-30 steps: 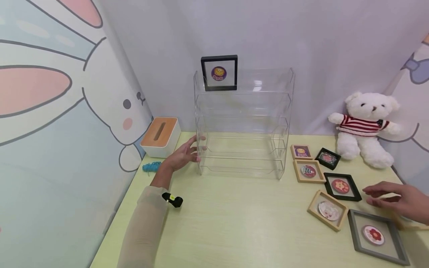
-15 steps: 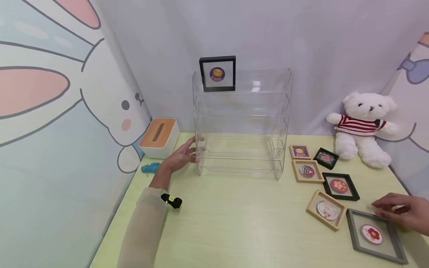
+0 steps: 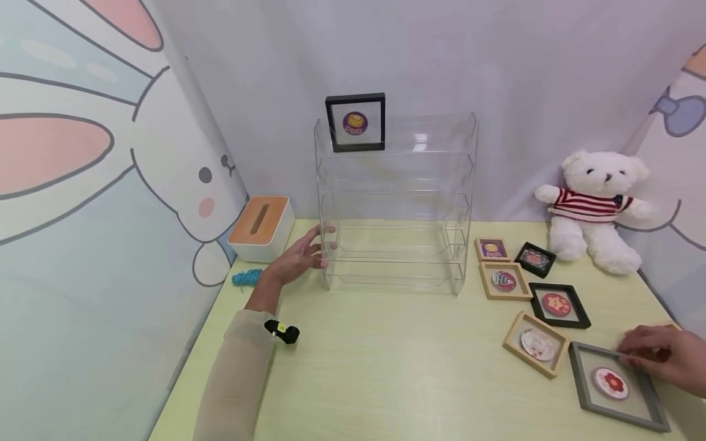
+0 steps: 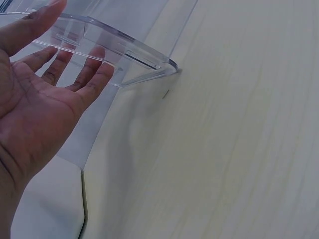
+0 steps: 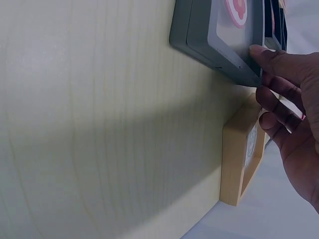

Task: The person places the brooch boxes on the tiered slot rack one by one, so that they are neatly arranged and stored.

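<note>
My left hand (image 3: 298, 260) is at the left side of a clear acrylic tiered rack (image 3: 394, 262), its fingers spread against the side panel. In the left wrist view those fingers (image 4: 102, 74) are extended at the rack's clear edge. My right hand (image 3: 664, 355) is at the upper right corner of a grey picture frame (image 3: 584, 386) with a red-flower badge. The right wrist view shows the thumb (image 5: 269, 56) on that frame's face and the fingers at its edge, pinching it. A black frame (image 3: 357, 149) with a purple badge stands on the rack's top tier.
Beside the grey frame lie wooden frames (image 3: 507, 297) and black frames (image 3: 576, 324) with round badges. Another wooden frame (image 5: 234, 164) lies beyond the right hand. A white teddy bear (image 3: 568, 239) sits back right. A tissue box (image 3: 270, 252) and blue cord (image 3: 246, 278) lie left.
My right hand has moved down and toward the grey frame and now pinches its upper right corner. My left hand stays at the rack. The view has shifted slightly.
</note>
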The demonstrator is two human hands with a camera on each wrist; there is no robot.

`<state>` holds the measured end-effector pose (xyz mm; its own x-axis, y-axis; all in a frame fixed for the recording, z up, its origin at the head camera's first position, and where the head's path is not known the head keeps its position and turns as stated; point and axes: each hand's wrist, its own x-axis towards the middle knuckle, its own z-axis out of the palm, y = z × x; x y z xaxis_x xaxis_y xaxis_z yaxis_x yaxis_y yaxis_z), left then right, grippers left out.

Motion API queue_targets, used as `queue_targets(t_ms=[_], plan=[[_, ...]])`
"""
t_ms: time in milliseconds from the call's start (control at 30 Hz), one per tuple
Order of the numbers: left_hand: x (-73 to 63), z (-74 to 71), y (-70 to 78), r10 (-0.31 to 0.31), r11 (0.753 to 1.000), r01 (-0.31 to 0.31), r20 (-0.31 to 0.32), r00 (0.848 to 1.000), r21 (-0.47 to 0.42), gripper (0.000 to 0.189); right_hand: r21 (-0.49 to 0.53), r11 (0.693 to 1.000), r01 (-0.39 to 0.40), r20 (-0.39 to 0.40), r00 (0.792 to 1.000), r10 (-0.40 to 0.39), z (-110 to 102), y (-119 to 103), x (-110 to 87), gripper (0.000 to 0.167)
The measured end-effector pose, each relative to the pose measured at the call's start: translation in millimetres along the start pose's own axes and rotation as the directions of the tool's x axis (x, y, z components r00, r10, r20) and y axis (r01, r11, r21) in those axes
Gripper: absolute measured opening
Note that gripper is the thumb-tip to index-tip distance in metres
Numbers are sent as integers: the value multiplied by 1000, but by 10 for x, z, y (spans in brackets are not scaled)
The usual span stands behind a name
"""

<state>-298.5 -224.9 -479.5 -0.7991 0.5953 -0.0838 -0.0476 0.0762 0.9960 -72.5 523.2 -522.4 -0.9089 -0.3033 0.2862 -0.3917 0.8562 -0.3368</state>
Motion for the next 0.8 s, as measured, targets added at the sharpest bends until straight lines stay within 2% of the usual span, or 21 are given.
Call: queue_targets(t_ms=[200,300,467,567,800], plan=[[3,6,-2,6,1000,-6,-3,1000,12,90,21,997,-68,28,997,67,-10,-15,-8,45],[3,4,-4,10,1000,-10,-1,1000,8,90,85,990,-116,14,993,115,-18,-7,-31,40],[-8,0,-8,10,1000,-10,1,1000,3,91,224,967,-123,-39,990,135,-23,22,-67,35],[-14,4,-6,10,1000,-10,-1,1000,3,91,301,946,-116,-56,989,139,-13,30,-70,39],[-15,10,-3,15,1000,-15,1,1000,10,92,351,927,-132,-46,986,158,-30,69,-61,39]])
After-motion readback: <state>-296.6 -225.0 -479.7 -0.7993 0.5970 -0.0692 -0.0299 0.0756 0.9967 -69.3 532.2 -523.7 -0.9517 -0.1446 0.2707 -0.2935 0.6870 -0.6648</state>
